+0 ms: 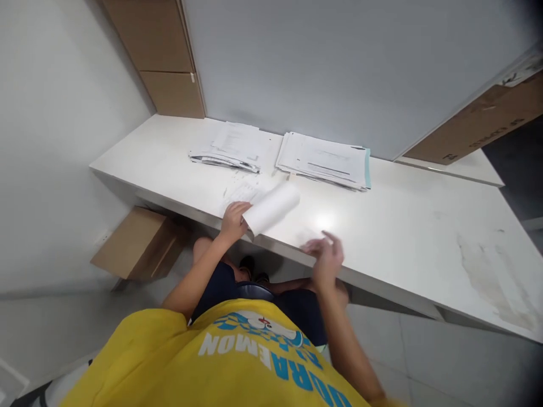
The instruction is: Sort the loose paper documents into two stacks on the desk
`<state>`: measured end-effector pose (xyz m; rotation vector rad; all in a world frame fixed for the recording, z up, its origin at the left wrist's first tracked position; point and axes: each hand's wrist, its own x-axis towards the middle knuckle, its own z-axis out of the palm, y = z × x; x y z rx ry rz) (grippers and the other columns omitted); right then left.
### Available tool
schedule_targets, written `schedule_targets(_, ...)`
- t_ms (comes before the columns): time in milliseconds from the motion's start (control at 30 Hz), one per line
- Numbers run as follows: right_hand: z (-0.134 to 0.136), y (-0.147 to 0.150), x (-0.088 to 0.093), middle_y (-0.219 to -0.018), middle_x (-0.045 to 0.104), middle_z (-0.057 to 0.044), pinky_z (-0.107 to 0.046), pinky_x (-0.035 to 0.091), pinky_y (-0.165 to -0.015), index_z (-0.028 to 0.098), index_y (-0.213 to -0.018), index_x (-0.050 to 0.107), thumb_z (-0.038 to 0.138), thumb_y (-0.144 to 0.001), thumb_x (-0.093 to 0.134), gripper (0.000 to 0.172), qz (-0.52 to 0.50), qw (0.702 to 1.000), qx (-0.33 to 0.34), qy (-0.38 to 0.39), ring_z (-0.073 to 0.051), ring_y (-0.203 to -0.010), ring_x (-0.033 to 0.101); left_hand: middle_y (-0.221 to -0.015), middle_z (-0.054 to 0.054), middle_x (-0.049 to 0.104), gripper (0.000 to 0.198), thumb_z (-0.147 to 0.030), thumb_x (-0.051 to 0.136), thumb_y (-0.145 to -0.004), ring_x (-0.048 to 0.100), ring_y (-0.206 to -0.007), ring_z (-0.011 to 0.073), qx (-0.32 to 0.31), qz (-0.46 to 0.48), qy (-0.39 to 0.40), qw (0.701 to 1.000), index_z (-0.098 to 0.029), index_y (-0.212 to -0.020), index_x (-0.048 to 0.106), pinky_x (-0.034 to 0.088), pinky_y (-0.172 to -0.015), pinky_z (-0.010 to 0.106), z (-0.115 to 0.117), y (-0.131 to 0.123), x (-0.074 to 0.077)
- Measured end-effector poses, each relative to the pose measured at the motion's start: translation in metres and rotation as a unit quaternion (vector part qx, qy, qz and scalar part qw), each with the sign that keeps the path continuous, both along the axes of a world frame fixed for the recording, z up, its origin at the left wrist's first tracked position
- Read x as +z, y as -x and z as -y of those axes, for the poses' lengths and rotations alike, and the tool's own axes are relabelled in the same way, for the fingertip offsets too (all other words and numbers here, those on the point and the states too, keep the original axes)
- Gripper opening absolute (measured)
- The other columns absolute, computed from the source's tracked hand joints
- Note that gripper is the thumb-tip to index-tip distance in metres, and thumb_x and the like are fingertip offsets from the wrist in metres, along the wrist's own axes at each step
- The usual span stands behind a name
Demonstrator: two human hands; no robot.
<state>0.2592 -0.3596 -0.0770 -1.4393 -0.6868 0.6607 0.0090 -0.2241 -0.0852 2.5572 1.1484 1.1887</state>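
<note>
My left hand [235,222] is closed on the left end of a curled white sheet of paper [274,208] at the desk's front edge. The sheet bows upward and its far side is smeared by motion. Partly under it lies another printed sheet [244,194], flat on the desk. My right hand [326,257] hovers at the front edge, to the right of the curled sheet and apart from it. Its fingers are spread and blurred, with nothing I can make out between them. Behind both hands lie a left paper stack [235,144] and a right paper stack [324,161].
The white desk [394,220] meets a grey wall panel [331,68] at the back. Cardboard [169,62] stands at the back left, and a printed carton [479,124] at the back right. A cardboard box [133,243] sits below the desk's left end. Stains [492,277] mark the right side.
</note>
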Motion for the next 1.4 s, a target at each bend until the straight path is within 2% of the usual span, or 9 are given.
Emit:
schedule_targets(67, 0.037, 0.04, -0.008, -0.069, 0.066, 0.002, -0.03, 0.049, -0.058, 0.021, -0.122, 0.056, 0.056, -0.088, 0.058, 0.049, -0.122, 0.991, 0.057, 0.025, -0.015, -0.054, 0.06, -0.111, 0.01, 0.075, 0.034, -0.02, 0.048, -0.087, 0.065, -0.114, 0.0272, -0.053, -0.043, 0.01, 0.998, -0.019, -0.113, 0.071, 0.047, -0.098, 0.047, 0.023, 0.005, -0.001)
schedule_targets(167, 0.068, 0.066, -0.025, -0.086, 0.072, -0.003, -0.033, 0.054, -0.068, 0.022, -0.114, 0.058, 0.064, -0.082, 0.062, 0.053, -0.227, 0.967, 0.097, 0.061, -0.02, -0.076, 0.07, -0.116, 0.009, 0.074, 0.04, -0.012, 0.047, -0.083, 0.065, -0.116, 0.0245, -0.114, -0.117, 0.053, 0.985, -0.02, -0.115, 0.071, 0.048, -0.098, 0.044, 0.034, 0.001, 0.002)
schedule_targets(267, 0.072, 0.06, -0.037, -0.11, 0.072, -0.007, -0.038, 0.055, -0.087, 0.024, -0.109, 0.061, 0.067, -0.076, 0.068, 0.055, -0.253, 0.96, 0.101, 0.063, -0.024, -0.108, 0.068, -0.124, 0.01, 0.071, 0.043, -0.013, 0.051, -0.082, 0.06, -0.124, 0.0271, -0.13, -0.165, 0.095, 0.973, -0.019, -0.121, 0.069, 0.046, -0.102, 0.046, 0.034, -0.014, 0.003)
schedule_targets(433, 0.066, 0.04, -0.033, -0.119, 0.07, -0.007, -0.044, 0.051, -0.103, 0.024, -0.113, 0.063, 0.057, -0.076, 0.071, 0.051, -0.298, 0.954, 0.01, 0.017, -0.024, -0.118, 0.063, -0.137, 0.013, 0.063, 0.047, -0.026, 0.058, -0.084, 0.052, -0.134, 0.0335, -0.078, -0.194, 0.118, 0.971, -0.016, -0.129, 0.065, 0.04, -0.11, 0.052, 0.042, -0.043, 0.008)
schedule_targets(633, 0.067, 0.023, -0.032, -0.126, 0.069, -0.01, -0.046, 0.049, -0.106, 0.02, -0.128, 0.058, 0.043, -0.071, 0.073, 0.063, -0.198, 0.976, -0.064, 0.06, -0.027, -0.119, 0.063, -0.154, 0.016, 0.047, 0.06, -0.023, 0.052, -0.09, 0.039, -0.146, 0.0322, -0.054, -0.198, 0.116, 0.972, -0.011, -0.149, 0.045, 0.031, -0.12, 0.049, 0.054, -0.05, 0.007)
schedule_targets(833, 0.047, -0.003, -0.025, -0.119, 0.07, -0.013, -0.048, 0.05, -0.099, 0.017, -0.118, 0.063, 0.048, -0.077, 0.062, 0.052, 0.015, 0.989, 0.009, 0.148, -0.031, -0.112, 0.063, -0.163, 0.015, 0.032, 0.061, -0.02, 0.048, -0.095, 0.032, -0.15, 0.0317, -0.108, -0.224, 0.092, 0.964, -0.016, -0.154, 0.037, 0.03, -0.121, 0.05, 0.044, -0.039, 0.0)
schedule_targets(1067, -0.002, -0.005, -0.006, -0.114, 0.072, -0.011, -0.048, 0.049, -0.095, 0.021, -0.114, 0.066, 0.043, -0.077, 0.06, 0.043, 0.106, 0.977, 0.108, 0.153, -0.033, -0.107, 0.062, -0.161, 0.016, 0.036, 0.061, -0.02, 0.052, -0.092, 0.022, -0.153, 0.0353, -0.086, -0.21, 0.056, 0.972, -0.016, -0.152, 0.042, 0.021, -0.123, 0.06, 0.049, -0.039, -0.002)
schedule_targets(1233, -0.039, 0.019, 0.006, -0.101, 0.072, -0.009, -0.048, 0.047, -0.095, 0.023, -0.108, 0.066, 0.042, -0.078, 0.066, 0.035, 0.137, 0.97, 0.142, 0.142, -0.033, -0.101, 0.062, -0.154, 0.013, 0.047, 0.054, -0.015, 0.047, -0.094, 0.033, -0.15, 0.0316, -0.119, -0.202, 0.054, 0.971, -0.02, -0.147, 0.049, 0.026, -0.122, 0.058, 0.052, -0.038, -0.004)
schedule_targets(1400, -0.031, 0.039, 0.013, -0.116, 0.065, -0.01, -0.04, 0.049, -0.09, 0.021, -0.129, 0.055, 0.054, -0.083, 0.062, 0.057, 0.142, 0.984, 0.059, 0.084, -0.024, -0.094, 0.061, -0.145, 0.011, 0.058, 0.05, -0.013, 0.047, -0.092, 0.046, -0.142, 0.0298, -0.112, -0.187, 0.057, 0.974, -0.022, -0.139, 0.058, 0.034, -0.119, 0.054, 0.052, -0.032, -0.006)
